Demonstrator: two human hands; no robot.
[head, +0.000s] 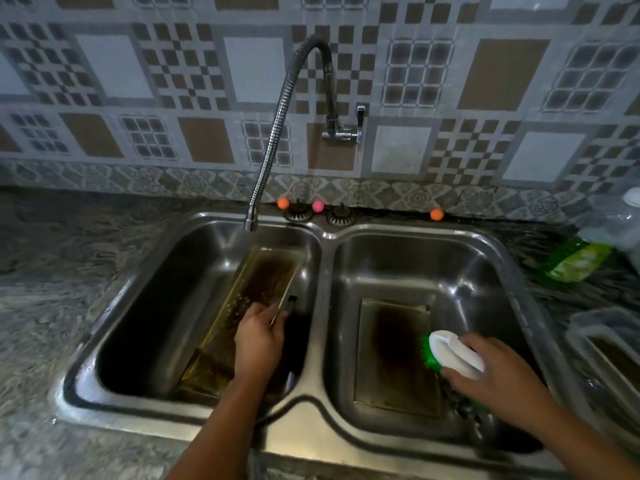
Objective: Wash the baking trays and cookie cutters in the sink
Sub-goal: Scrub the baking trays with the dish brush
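A stained, browned baking tray (256, 292) stands tilted in the left basin of the steel double sink (322, 258). My left hand (259, 337) grips its right edge. A second darkened tray (388, 351) lies flat on the floor of the right basin. Over that tray's right side, my right hand (498, 372) holds a white-handled scrub brush with green bristles (446, 351). No cookie cutters are visible.
A flexible chrome faucet (277, 133) ends above the left basin; no water runs. A green dish-soap pouch (578, 259) lies on the right counter, with a clear plastic container (609, 344) nearer me. Two drain strainers and small coloured balls (318, 206) sit behind the sink.
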